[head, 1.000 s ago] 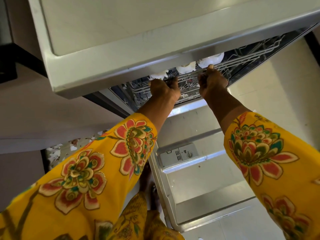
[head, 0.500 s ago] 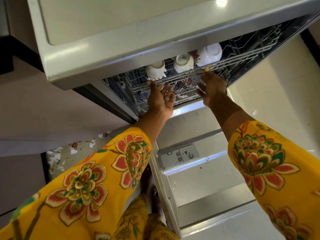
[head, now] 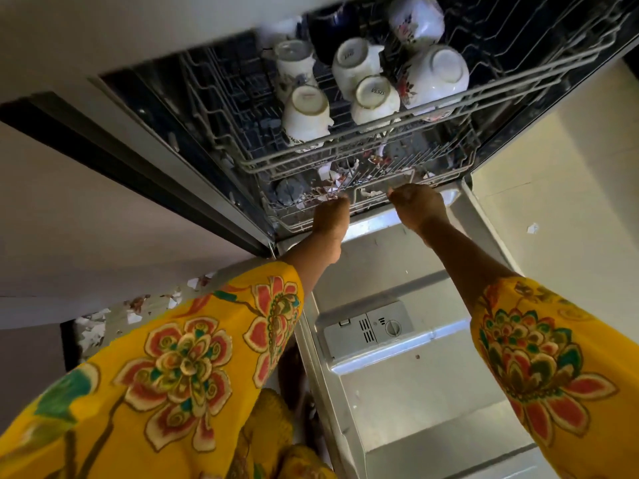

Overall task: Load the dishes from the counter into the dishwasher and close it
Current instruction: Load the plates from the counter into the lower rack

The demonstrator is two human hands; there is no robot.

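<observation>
The dishwasher door (head: pixel 415 392) lies open flat beneath my forearms. Just beyond my hands sits the lower rack (head: pixel 373 198); above it the upper rack (head: pixel 349 157) carries upturned cups (head: pixel 306 114). My left hand (head: pixel 330 214) and right hand (head: pixel 420 203) seem curled round the lower rack's front wire, fingers hidden
</observation>
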